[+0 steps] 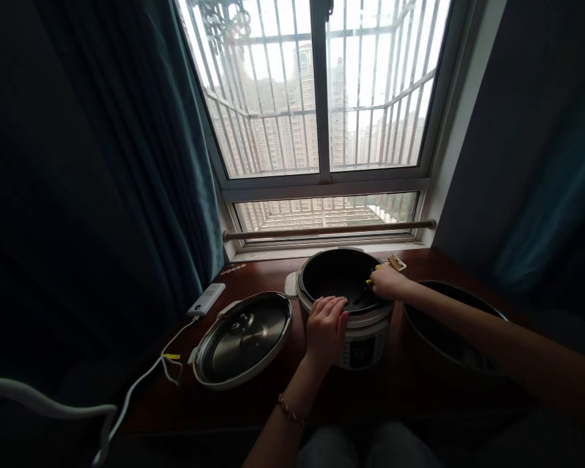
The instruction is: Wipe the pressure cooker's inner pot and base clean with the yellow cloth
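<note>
A white electric cooker [363, 328] stands on the brown table with its top open and its dark inner pot [329, 266] showing. My left hand [326, 325] rests on the cooker's near left rim, fingers laid over the edge, holding nothing. At the right side of the rim, my right hand [387, 283] is closed round something small with yellow parts, too dim to make out. The detached round lid [244, 338] lies to the left, its metal inner side facing up.
A large dark basin [448, 286] sits at the right, under my right forearm. A white power strip [206, 300] with a white cable is at the left. Behind the cooker lies a small box [396, 262], near the window. Blue curtains hang at both sides.
</note>
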A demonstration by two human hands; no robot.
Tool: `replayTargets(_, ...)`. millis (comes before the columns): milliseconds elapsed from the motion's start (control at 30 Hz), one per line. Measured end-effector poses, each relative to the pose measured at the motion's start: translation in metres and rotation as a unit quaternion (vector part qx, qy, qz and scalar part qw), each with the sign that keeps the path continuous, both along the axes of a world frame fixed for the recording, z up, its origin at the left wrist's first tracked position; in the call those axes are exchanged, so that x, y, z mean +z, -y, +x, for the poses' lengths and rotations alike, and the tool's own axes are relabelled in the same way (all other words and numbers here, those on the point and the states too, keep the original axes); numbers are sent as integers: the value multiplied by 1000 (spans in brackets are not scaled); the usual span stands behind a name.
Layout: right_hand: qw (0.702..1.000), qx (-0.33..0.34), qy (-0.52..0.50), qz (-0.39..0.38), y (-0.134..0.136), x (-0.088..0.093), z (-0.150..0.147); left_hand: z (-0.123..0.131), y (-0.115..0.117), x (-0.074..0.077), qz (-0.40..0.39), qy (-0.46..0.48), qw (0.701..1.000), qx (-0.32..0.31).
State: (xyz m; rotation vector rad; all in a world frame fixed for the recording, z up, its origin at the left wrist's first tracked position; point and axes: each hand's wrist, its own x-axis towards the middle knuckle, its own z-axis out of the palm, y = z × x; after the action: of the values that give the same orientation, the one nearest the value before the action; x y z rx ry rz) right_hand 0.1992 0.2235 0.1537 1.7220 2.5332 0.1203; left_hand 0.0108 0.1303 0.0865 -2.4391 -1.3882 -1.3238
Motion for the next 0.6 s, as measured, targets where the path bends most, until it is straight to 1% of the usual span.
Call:
replayTargets(67, 1000, -14, -16, -21, 28, 6, -13, -3, 1, 1, -1, -4, 1000, -10)
replayTargets(100, 999, -15, -24, -24, 41, 8, -22, -6, 2, 5, 0, 6, 1000, -7)
replayTargets(133, 999, -12, -36, -26, 53, 10, -31, -8, 3, 10, 3, 23, 1000, 1)
replayTargets(200, 996, 4, -81, -26, 71, 12, -53, -13, 7, 27, 14, 65, 997, 25)
replayTargets(233, 991, 21, -132, -29, 76, 12, -63, -15, 8, 37, 16, 77, 996, 30)
replayTargets(300, 966, 62, -247, -44, 80, 12, -78, -15, 10, 57, -9, 70, 997, 14)
replayTargets(367, 941, 91, -321, -62, 77, 11, -84, -11, 11, 68, -66, 49, 997, -8)
replayTargets(400, 934, 89, -341, -63, 74, 10, -83, -8, 10, 69, -95, 41, 995, -9)
replayTargets(433, 929, 71, -359, -47, 71, 8, -79, -4, 10, 67, -115, 29, 993, -1)
replayTargets(467, 925, 37, -379, -11, 69, 4, -74, -1, 9, 62, -123, 11, 992, 12)
replayTargets(533, 903, -46, -418, 90, 69, -8, -58, 3, 9, 48, -108, -44, 992, 42)
replayTargets(567, 891, -79, -426, 138, 70, -16, -50, 2, 8, 42, -93, -73, 992, 51)
replayTargets(600, 884, -94, -423, 176, 72, -25, -42, -1, 7, 36, -79, -100, 991, 49)
